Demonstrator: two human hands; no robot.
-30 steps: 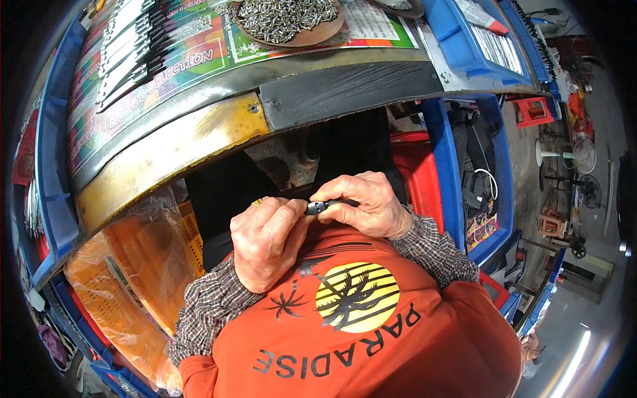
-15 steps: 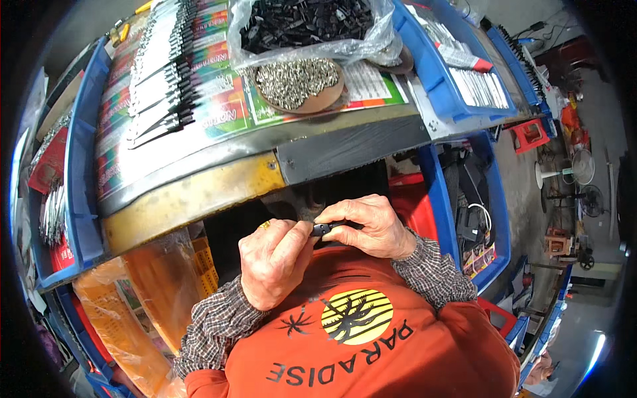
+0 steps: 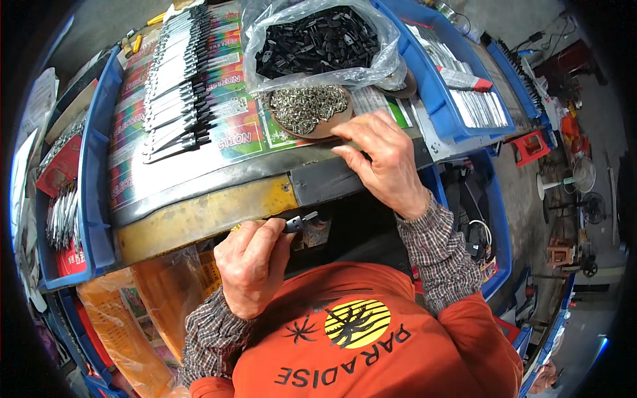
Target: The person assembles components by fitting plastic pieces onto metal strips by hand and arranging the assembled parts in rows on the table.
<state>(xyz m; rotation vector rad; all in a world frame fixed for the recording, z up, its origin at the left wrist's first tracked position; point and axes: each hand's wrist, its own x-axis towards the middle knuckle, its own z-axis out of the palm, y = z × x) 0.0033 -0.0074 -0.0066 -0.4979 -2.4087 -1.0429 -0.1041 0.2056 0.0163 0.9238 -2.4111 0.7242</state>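
The surface (image 3: 199, 219) is showing a worn yellow and grey metal front edge, with a colourful printed sheet (image 3: 239, 126) lying over its top. A row of black-and-silver tools (image 3: 176, 99) is lying on the sheet at left; a round brown dish (image 3: 308, 113) of small silver parts is sitting near the edge. A clear bag of black parts (image 3: 318, 43) is resting behind it, blue bins (image 3: 458, 86) flanking both sides.

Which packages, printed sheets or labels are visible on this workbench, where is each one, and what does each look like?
Clear plastic bag: far side of the bench, open, full of small black parts.
Printed sheet: flat on the bench top, glossy, green, red and pink bands.
Orange plastic bag: below the bench edge, left of the left hand, translucent.
Red card: in the blue tray at the left, flat.
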